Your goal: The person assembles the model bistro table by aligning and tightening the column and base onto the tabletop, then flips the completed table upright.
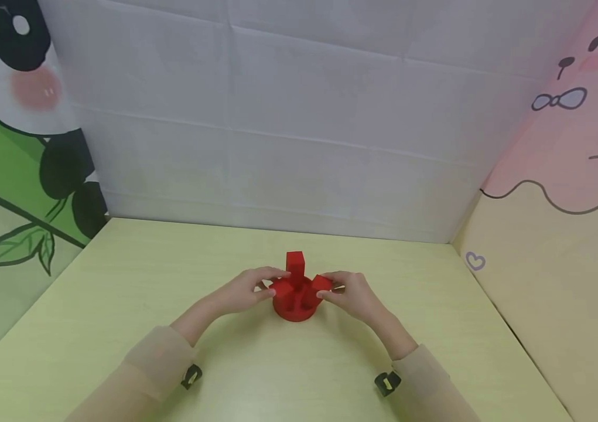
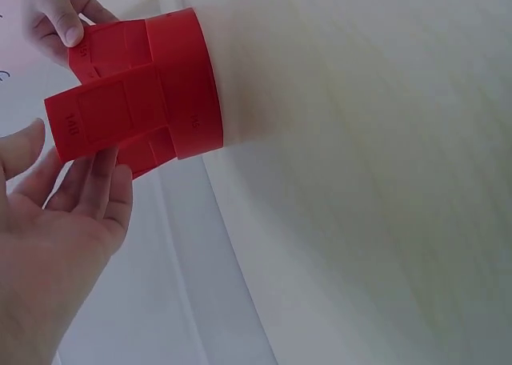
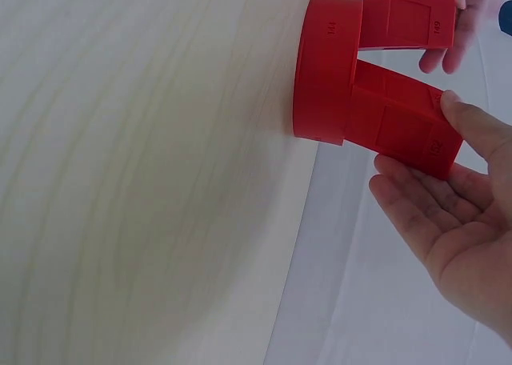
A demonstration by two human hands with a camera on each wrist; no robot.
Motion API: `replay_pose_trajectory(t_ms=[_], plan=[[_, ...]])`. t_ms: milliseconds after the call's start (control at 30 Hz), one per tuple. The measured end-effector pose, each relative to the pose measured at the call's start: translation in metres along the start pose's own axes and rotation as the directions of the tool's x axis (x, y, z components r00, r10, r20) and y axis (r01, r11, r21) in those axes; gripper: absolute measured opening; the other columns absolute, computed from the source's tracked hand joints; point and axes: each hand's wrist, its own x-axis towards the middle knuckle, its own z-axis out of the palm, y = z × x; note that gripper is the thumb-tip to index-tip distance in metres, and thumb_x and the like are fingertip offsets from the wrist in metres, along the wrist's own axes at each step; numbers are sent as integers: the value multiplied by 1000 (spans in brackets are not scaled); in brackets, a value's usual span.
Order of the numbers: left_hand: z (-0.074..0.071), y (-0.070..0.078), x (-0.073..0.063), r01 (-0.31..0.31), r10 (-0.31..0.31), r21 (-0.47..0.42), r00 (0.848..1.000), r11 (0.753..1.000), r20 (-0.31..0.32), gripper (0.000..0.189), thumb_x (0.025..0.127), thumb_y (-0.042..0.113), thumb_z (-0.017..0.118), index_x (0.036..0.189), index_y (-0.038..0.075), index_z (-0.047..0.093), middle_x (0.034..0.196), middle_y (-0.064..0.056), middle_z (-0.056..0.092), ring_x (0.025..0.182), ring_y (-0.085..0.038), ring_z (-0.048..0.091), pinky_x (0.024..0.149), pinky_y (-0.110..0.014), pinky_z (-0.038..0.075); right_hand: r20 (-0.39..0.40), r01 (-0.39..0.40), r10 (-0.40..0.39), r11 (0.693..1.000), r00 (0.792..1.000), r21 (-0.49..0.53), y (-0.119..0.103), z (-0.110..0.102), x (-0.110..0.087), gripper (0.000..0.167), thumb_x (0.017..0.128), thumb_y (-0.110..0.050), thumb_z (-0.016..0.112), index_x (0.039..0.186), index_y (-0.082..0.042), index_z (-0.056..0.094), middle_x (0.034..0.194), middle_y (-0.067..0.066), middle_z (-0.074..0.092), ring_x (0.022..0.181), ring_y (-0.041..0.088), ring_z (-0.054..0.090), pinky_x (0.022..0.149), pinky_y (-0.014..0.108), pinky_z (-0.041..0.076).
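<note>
A round red base [image 1: 296, 315] stands on the table, with several red rectangular blocks rising from its slots. My left hand [image 1: 243, 291] holds the left block [image 2: 104, 113] between thumb and fingers, the fingers lying along its side. On the opposite side my right hand [image 1: 355, 298] pinches the right block [image 3: 408, 125] near its outer end, thumb on one face and fingers on another. This block leans outward from the base. At the back a taller-looking block [image 1: 296, 264] stands upright, close to the left fingertips. Raised figures mark the blocks. Their lower ends are hidden inside the base.
The pale wooden table [image 1: 299, 375] extends around the base. Behind it hangs a creased white cloth [image 1: 299, 129]. Side panels carry cartoon drawings, a panda-like one [image 1: 19, 88] at left and a pink animal [image 1: 567, 129] at right. Small black straps sit near both sleeves.
</note>
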Motion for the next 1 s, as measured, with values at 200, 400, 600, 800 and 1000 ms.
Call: replay_pose_trajectory(t_ms=[200,400,600,800,1000], plan=[[17,11,3,205,-206,-26,965,978,-165,64,77,38,77,128,8,53,110,1,61,96,-16,57,76,-30,50,4,0,0,1000,1000,-23,4,1,1,38,81,-18,75,116,-4,66,101,5,70,88,16,67,74,26,56],[27,13,4,283,-286,-49,929,958,-232,45,71,30,83,104,11,59,88,5,61,81,-16,57,65,-28,49,3,-7,7,1000,1000,-19,5,2,1,39,81,-18,75,117,-4,66,101,4,70,88,16,67,74,26,56],[27,10,3,241,-233,-2,938,971,-256,31,74,21,80,99,12,63,82,8,61,74,-10,56,64,-25,48,4,1,-1,1000,1000,-13,4,2,1,39,81,-18,75,116,-4,66,101,6,70,88,17,67,75,27,56],[26,9,4,168,-150,49,954,985,-261,27,75,17,78,97,12,64,83,9,61,77,-17,60,62,-23,47,6,9,-9,1000,1000,-18,2,1,1,38,81,-18,74,116,-3,66,101,6,70,88,17,67,75,27,56],[26,9,6,150,-126,72,955,986,-267,26,75,15,77,96,11,63,83,8,62,79,-21,62,64,-23,47,0,-5,5,1000,1000,-28,1,1,0,38,81,-17,74,115,-3,66,100,5,70,87,17,67,75,27,56]])
